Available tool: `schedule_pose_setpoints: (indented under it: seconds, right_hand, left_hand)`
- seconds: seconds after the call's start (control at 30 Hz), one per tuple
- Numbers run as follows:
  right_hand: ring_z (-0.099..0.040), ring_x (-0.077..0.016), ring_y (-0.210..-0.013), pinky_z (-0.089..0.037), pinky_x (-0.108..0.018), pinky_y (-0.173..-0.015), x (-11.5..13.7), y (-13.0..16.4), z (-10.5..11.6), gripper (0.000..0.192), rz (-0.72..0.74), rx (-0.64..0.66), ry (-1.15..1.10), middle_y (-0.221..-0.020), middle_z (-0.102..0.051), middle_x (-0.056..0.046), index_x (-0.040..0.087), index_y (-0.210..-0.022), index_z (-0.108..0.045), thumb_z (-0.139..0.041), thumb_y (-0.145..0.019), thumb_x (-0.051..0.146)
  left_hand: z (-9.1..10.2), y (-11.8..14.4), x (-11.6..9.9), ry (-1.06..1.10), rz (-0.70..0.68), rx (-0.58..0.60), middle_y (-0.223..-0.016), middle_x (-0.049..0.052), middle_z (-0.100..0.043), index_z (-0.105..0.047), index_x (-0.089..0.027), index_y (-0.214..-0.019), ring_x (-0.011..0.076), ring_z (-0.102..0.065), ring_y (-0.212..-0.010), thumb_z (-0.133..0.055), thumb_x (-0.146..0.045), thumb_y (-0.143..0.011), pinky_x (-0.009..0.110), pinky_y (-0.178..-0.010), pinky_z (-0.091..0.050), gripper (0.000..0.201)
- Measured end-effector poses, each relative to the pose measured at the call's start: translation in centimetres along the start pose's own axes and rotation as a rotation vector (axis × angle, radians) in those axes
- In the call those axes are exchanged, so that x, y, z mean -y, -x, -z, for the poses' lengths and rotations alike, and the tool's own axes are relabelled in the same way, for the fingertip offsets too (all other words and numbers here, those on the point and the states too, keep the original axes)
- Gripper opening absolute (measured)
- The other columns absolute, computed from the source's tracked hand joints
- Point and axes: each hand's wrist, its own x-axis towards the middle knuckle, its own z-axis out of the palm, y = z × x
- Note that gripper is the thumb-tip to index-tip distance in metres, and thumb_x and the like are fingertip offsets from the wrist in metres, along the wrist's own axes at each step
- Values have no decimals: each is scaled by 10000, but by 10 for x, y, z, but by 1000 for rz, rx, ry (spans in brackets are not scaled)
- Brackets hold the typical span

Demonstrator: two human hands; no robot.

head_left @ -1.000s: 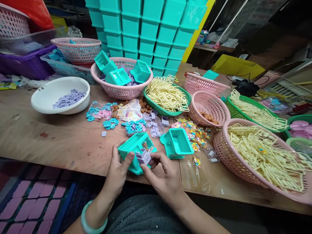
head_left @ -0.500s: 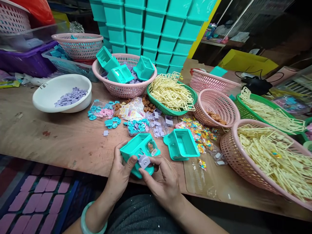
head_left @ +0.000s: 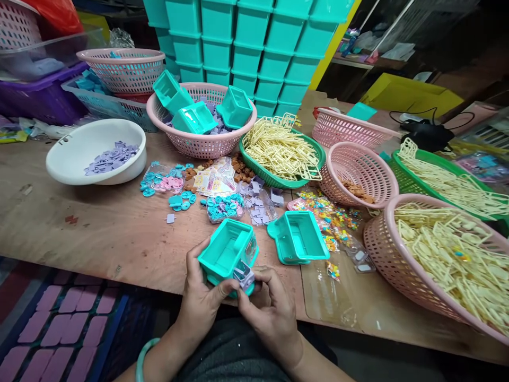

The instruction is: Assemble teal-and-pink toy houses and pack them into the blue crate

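My left hand [head_left: 202, 301] grips a teal plastic toy housing [head_left: 227, 255] at the wooden table's near edge, its open side turned up. My right hand [head_left: 270, 310] pinches a small lilac plastic piece [head_left: 244, 275] against the housing's near right corner. A second teal housing [head_left: 298, 243] lies open side up on the table just to the right. Beyond my hands lie small heaps of lilac pieces [head_left: 258, 208], blue discs [head_left: 222, 207] and pink discs [head_left: 169, 184].
A white bowl [head_left: 75, 164] with lilac pieces stands at the left. A pink basket [head_left: 199, 142] behind holds more teal housings. Green trays [head_left: 286, 183] and pink baskets [head_left: 377, 239] of cream plastic frames fill the right. Teal boxes [head_left: 246, 48] are stacked at the back.
The housing has turned from tilted on its side to open side up. The lilac piece has moved down to its near right corner, and both hands have drawn closer to me.
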Motion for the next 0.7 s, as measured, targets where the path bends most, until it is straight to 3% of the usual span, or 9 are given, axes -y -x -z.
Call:
schedule_pose_setpoints:
  seconds: [0.17, 0.33, 0.53, 0.7]
  right_hand:
    - [-708, -190, -837, -606, -292, -702, -8, 4, 6, 250, 26, 64, -92, -947, -710, -58, 234, -1114, -601, -683, -891, 155]
    - [-715, -199, -892, -614, -330, -772, -19, 16, 6, 317, -74, 112, -186, -1008, -706, -54, 262, -1164, -596, -680, -888, 131]
    - [-689, -202, -958, -601, -346, -824, -20, 13, 4, 343, -77, 81, -234, -1042, -680, -51, 286, -1194, -607, -702, -893, 151]
    - [-668, -198, -941, -588, -338, -815, -16, 9, 7, 344, -44, 83, -204, -1017, -673, -52, 277, -1198, -612, -698, -889, 152]
  left_hand:
    - [4, -4, 5, -49, -21, 32, -1277, 90, -637, -353, -259, -1394, 265, -683, -1097, -881, -503, -707, 362, -929, -565, 900]
    - [3, -4, 6, -7, -42, 27, -1258, 83, -653, -381, -256, -1362, 259, -695, -1095, -908, -486, -672, 353, -928, -580, 899]
    - [4, -6, 8, -4, -38, 57, -1282, 90, -653, -357, -268, -1359, 265, -718, -1087, -900, -478, -692, 356, -902, -603, 884]
    - [3, -7, 9, -59, -51, 11, -1291, 96, -639, -375, -261, -1357, 265, -698, -1114, -902, -568, -643, 356, -917, -591, 939]
